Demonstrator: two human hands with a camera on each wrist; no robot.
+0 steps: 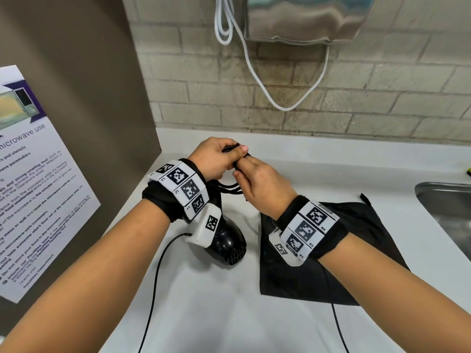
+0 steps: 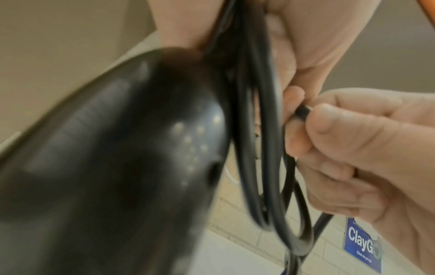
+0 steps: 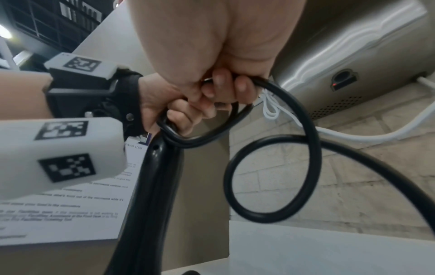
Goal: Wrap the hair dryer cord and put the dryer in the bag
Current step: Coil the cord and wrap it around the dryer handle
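One glossy black plastic hair dryer [image 1: 227, 242] hangs above the white desk [image 1: 211, 309]. Left hand [image 1: 215, 159] grips its handle and several loops of thick black rubber cord [image 3: 270, 178]. Right hand [image 1: 262, 186] pinches one cord strand. One flat black fabric bag [image 1: 356, 253] lies on the desk, right of the dryer.

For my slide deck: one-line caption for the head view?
Both hands coil the black cord above the hair dryer, beside the bag.

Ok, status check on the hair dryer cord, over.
Left hand grips cord loops. Right hand pinches the next loop. Dryer hangs below, unbagged. Bag flat on counter, path clear.
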